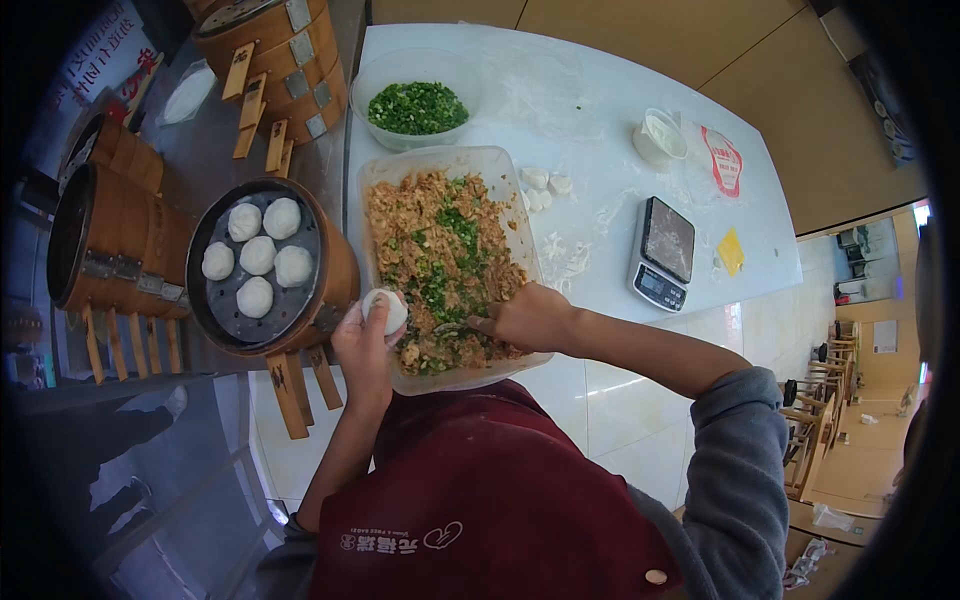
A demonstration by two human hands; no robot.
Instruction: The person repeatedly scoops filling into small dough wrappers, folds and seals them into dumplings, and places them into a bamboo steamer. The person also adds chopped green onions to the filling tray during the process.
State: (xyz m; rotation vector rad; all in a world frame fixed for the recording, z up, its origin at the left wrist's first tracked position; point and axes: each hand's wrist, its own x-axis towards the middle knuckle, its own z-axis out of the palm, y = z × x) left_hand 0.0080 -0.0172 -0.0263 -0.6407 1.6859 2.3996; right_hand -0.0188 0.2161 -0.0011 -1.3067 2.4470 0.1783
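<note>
My left hand [365, 349] holds a round white dough bun [385, 312] at the near left corner of a translucent plastic tub [529, 232]. Brown minced filling [409, 217] with chopped green onion fills the tub. My right hand [525, 319] is over the tub's near right part, its fingers closed around what looks like a metal utensil [450, 328]. The tip of that utensil lies in the filling, and its handle is hidden by the hand. Left of the tub, several shaped buns [257, 255] sit on the dark perforated liner of a round bamboo steamer [337, 262].
Stacked bamboo steamers [300, 52] with protruding wooden handles stand behind, and more steamers [127, 232] at left. A bowl of chopped green onion [418, 109], small dough pieces [535, 178], a white tub [660, 137], a digital scale [664, 251] and a yellow scraper [730, 251] are on the white table [592, 75].
</note>
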